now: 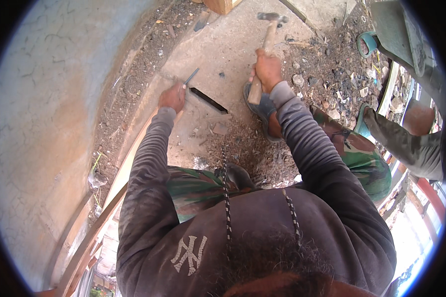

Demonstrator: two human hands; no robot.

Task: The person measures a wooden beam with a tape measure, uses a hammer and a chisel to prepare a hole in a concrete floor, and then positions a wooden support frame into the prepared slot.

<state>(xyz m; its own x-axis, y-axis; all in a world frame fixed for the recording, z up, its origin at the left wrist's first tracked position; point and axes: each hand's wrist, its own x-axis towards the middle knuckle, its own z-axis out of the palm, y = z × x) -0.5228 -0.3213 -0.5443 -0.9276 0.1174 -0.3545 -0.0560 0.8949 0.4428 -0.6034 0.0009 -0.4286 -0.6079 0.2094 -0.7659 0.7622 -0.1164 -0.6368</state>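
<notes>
**Figure: Chisel set at a slot in a concrete slab, hammer raised**

From my remote station I see both hands over a pale concrete slab point(223, 54). The left hand point(172, 96) is closed around a thin metal chisel point(190, 77), whose shaft slants up and to the right out of the fist; its working tip is hidden by the hand, so I cannot tell whether it touches the concrete. Just right of that hand lies a narrow dark slot point(209, 100) cut in the slab, running diagonally. The right hand point(266, 69) is wrapped firmly around the wooden handle of a hammer point(271, 20), whose metal head sits well above and to the right of the chisel, apart from it. A sandalled foot point(262, 111) rests beside the slot, just below the right hand. Rubble point(327, 69) litters the ground to the right, where another person's booted leg point(396, 133) stands near.

Risks, as I judge them: the chisel's struck end is small and close to the left knuckles, so an off-line blow could hit the fingers. A slanted chisel may skid along the slab. Flying chips could reach the open sandal or the bystander's leg.
</notes>
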